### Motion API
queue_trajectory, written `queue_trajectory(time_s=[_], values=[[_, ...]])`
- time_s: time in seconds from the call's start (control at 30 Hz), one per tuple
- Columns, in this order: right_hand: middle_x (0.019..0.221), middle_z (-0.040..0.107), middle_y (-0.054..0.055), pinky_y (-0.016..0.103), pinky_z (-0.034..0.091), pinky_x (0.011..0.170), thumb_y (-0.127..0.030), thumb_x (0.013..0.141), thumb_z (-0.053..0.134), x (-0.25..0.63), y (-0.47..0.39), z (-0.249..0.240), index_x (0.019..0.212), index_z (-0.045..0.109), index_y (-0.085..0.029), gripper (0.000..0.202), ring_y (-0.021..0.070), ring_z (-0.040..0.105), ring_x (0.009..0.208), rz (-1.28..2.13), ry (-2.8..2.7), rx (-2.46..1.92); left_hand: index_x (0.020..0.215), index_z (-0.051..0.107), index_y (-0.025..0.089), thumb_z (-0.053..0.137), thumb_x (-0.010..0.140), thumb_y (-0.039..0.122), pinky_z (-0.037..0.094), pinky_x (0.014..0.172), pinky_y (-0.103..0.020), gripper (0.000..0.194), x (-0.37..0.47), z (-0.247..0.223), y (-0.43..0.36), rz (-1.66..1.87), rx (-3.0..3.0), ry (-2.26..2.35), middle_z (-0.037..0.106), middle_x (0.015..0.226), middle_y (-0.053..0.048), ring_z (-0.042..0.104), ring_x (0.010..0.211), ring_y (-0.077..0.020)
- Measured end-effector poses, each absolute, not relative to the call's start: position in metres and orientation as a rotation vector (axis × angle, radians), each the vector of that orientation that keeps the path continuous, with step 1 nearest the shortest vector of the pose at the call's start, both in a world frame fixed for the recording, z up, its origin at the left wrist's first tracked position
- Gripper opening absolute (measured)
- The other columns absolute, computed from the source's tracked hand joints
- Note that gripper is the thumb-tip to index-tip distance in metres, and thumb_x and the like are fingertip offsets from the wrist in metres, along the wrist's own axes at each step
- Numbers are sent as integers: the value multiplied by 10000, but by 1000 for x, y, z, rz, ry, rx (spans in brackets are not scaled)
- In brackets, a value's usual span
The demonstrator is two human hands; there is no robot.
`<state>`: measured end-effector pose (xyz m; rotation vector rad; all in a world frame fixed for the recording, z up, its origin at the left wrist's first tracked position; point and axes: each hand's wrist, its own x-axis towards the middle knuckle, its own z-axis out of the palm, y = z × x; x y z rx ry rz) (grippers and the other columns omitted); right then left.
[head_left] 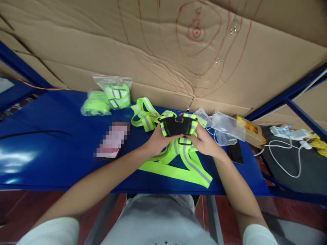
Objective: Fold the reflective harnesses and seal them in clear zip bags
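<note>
Both my hands hold a neon yellow-green reflective strap (187, 160) with grey stripes, raised above the blue table. Between them a black panel (178, 126) on the strap faces me, with a dark buckle loop at each end. My left hand (157, 140) is closed around the panel's left end. At its right end my right hand (202, 139) grips the strap, thumb toward the middle. Below the hands hangs a black rectangular buckle (185, 141) on the strap. More of the strap spreads loosely over the table, and a looped part (144, 114) lies behind my left hand. My fingertips are partly hidden.
Bagged reflective straps (108, 98) stand at the back left of the blue table (51, 146). A phone with a blurred screen (112, 140) lies left of my hands. On the right are clear plastic bags (227, 126), a dark phone (235, 152), a cardboard box (251, 131) and white cables (270, 160).
</note>
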<state>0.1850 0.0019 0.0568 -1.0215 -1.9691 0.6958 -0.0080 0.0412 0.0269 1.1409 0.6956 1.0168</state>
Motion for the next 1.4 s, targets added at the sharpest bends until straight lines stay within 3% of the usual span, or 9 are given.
queue_trajectory(time_s=[0.1,0.2,0.37,0.5,0.63,0.73,0.87,1.13,1.4], values=[[1330,669,75,450,508,1141,-465,910,759,186,-1,52,1371,615,-269,522,247,642,1247,874,-1922,-1053,1065,714,173,1007,514,385,506,1122,-469,659,-5,9,42,1036,1038,765,774,1142,-92,696,1144,-289],[1129,728,55,437,581,1015,-487,825,843,182,-6,54,1185,705,-243,456,247,697,1076,820,-1707,-1220,1059,710,189,1001,532,400,503,1122,-467,638,-3,11,39,1093,1069,771,774,1140,-83,694,1145,-291],[1145,764,41,370,610,933,-476,828,848,174,-15,91,1250,706,-264,494,224,732,1059,1082,-1577,-1107,925,729,220,968,593,431,536,1048,-467,460,-9,45,32,1073,1370,612,777,1032,-70,684,1126,-328],[995,785,12,290,613,831,-374,787,895,174,-25,125,996,780,-235,275,175,746,912,817,-1720,-1115,1044,719,203,935,667,413,550,977,-425,482,-13,65,27,991,1501,492,758,1091,-69,690,1090,-305],[937,786,10,294,634,733,-420,830,858,180,-35,143,1010,791,-257,252,172,748,805,659,-1775,-1092,1188,716,216,956,654,389,540,1018,-446,611,-15,72,25,632,1431,244,757,1151,-65,692,1146,-302],[963,786,15,333,647,793,-384,841,855,182,-39,148,1031,796,-277,226,195,754,858,436,-1814,-1083,1231,725,215,927,699,431,514,1074,-457,609,-15,72,26,522,1327,213,755,1216,-75,662,1239,-317],[1043,784,29,398,637,919,-262,864,832,181,-41,141,1090,801,-311,233,236,752,993,143,-1875,-1037,1205,760,210,885,763,446,476,1122,-447,517,-11,63,27,699,1304,408,760,1241,-65,655,1239,-302],[1182,789,17,436,635,1008,-183,923,747,175,-38,98,1243,756,-337,354,242,754,1127,245,-1884,-917,1097,766,217,983,614,360,536,990,-378,549,1,36,16,712,942,338,773,1073,-43,706,1045,-229],[1224,775,39,405,613,1028,-182,926,751,171,-30,87,1351,673,-309,450,238,736,1169,0,-1999,-908,1063,771,218,938,661,401,557,947,-376,472,-9,41,17,651,1158,393,765,1060,-40,683,1055,-247]])
